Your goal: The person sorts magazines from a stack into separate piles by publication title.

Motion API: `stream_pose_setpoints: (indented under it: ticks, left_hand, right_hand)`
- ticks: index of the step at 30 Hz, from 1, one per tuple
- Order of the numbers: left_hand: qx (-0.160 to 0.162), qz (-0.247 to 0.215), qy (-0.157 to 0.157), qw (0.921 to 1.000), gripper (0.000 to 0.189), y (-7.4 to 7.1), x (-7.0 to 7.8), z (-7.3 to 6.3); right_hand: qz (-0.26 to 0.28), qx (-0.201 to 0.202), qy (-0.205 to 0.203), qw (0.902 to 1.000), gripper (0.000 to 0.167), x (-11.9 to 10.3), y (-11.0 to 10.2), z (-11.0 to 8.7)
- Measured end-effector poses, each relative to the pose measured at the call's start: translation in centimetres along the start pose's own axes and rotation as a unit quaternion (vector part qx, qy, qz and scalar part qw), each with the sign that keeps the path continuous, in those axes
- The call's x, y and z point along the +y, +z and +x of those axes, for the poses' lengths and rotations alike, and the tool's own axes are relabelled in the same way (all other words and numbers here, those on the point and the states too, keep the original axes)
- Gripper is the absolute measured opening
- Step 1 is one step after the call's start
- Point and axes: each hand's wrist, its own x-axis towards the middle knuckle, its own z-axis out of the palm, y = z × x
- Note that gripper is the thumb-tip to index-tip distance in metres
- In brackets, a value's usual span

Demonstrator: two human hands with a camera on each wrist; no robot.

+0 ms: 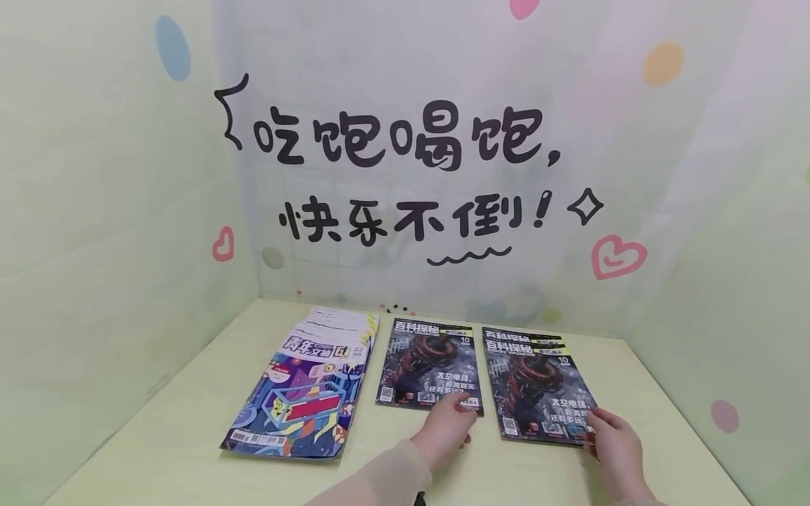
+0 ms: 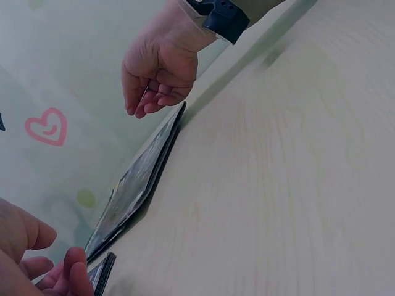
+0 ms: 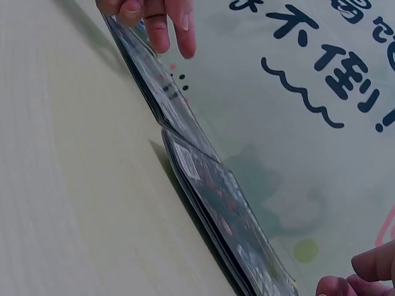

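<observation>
My left hand (image 1: 446, 429) is at the lower right corner of the middle magazine (image 1: 430, 365), which has a dark cover with a red ring-shaped machine. In the left wrist view its thumb and fingers (image 2: 77, 271) stand apart; whether they touch the cover is hard to tell. At the lower right corner of the right-hand magazine stack (image 1: 538, 393) is my right hand (image 1: 616, 450), fingers loosely bent. The left wrist view shows that right hand (image 2: 160, 74) just above the stack's corner, with a small gap. The stack's covers match the middle one, slightly offset.
On the left lies a fanned pile of colourful purple-and-blue magazines (image 1: 291, 400). Everything rests on a pale wooden table (image 1: 171, 464). Behind it stands a light wall (image 1: 392, 281) with black lettering and hearts, and side walls close off both sides.
</observation>
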Motion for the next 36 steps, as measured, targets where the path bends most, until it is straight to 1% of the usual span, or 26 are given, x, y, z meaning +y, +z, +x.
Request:
stream_pose_setpoints:
  ticks: [4,8,10,14,19,23,26,29,30,33,36]
  left_hand:
    - [0.016,0.021,0.016,0.9995,0.048,-2.0,0.1,-0.1]
    - [0.048,0.035,0.024,0.9979,0.048,-3.9,0.0,0.0]
    - [0.065,0.04,0.023,0.9968,0.048,-4.7,-0.2,0.0]
    - [0.101,0.065,0.022,0.9925,0.048,-6.0,-0.9,0.1]
    - [0.148,0.089,0.025,0.9847,0.043,-7.2,-1.5,0.1]
    - [0.187,0.095,0.015,0.9777,0.041,-7.7,-1.8,0.0]
    - [0.225,0.118,0.001,0.9672,0.041,-7.8,-2.2,-0.2]
    - [0.257,0.152,-0.005,0.9544,0.042,-7.8,-2.7,-0.5]
    - [0.264,0.162,-0.001,0.9509,0.042,-7.8,-2.9,-0.6]
    - [0.272,0.174,0.012,0.9464,0.045,-7.8,-3.1,-0.7]
    - [0.267,0.186,0.021,0.9454,0.048,-7.9,-3.3,-0.9]
  right_hand:
    - [0.008,-0.039,-0.03,0.9988,0.046,-0.3,1.9,-1.0]
    - [0.017,-0.091,-0.046,0.9947,0.045,-0.4,4.0,-1.8]
    - [0.016,-0.107,-0.051,0.9928,0.043,-0.4,5.1,-2.2]
    - [0.002,-0.121,-0.069,0.9903,0.04,-0.5,7.4,-3.2]
    - [-0.027,-0.134,-0.104,0.9851,0.043,-0.6,10.2,-4.4]
    - [-0.05,-0.147,-0.129,0.9795,0.048,-0.3,12.1,-5.3]
    - [-0.087,-0.154,-0.146,0.9732,0.054,0.0,13.1,-5.8]
    - [-0.142,-0.153,-0.16,0.9648,0.057,0.3,13.8,-6.1]
    - [-0.156,-0.15,-0.169,0.9616,0.058,0.4,14.0,-6.2]
    - [-0.194,-0.139,-0.199,0.9506,0.058,0.8,14.5,-6.6]
    - [-0.215,-0.13,-0.225,0.9414,0.059,1.2,14.7,-7.0]
